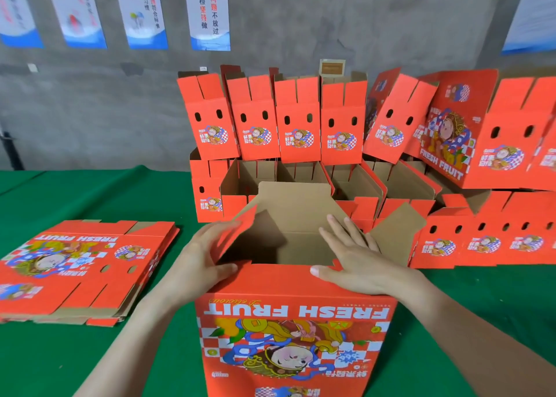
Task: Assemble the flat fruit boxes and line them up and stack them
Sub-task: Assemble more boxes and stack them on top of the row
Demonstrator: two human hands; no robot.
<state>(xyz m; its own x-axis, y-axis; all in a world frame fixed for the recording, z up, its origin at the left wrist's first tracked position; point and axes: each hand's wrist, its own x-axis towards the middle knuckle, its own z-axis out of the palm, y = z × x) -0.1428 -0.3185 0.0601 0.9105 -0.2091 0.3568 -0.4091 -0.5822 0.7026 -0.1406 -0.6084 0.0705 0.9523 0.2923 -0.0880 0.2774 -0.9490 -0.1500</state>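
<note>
A red "FRESH FRUIT" box stands opened up on the green table right in front of me, its brown inside showing. My left hand lies with straight fingers against the box's left side flap, thumb on the near top edge. My right hand rests flat with spread fingers over the near right edge of the opening. A stack of flat, unfolded boxes lies on the table to the left.
Assembled red boxes stand in a row at the back, on top of a lower row of open boxes. More boxes line the right side, one large box leaning on top. Posters hang on the grey wall.
</note>
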